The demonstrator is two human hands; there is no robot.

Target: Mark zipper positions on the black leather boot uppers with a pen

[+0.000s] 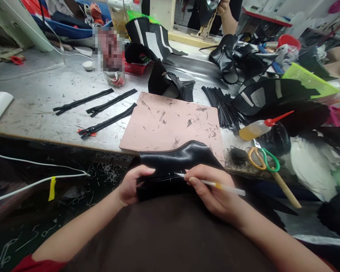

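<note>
A glossy black leather boot upper (175,156) lies across my lap against the table edge. My left hand (134,183) grips its left end, thumb on top and the fingers mostly hidden behind the leather. In my right hand (209,185) is a slim, whitish marking pen (226,188) with a yellow band. Its tip rests on or just above the leather near a seam with short pale marks. Just beyond the upper is a pinkish board (170,121), scuffed and flecked with black. Three black zippers (110,102) lie side by side to its left.
Scissors (263,158) with orange and green handles and a bottle (253,129) with a red nozzle lie at the right. Black strips (219,105) and leather uppers (170,81) stand behind the board. Another person's hand (225,9) is at a machine at the back.
</note>
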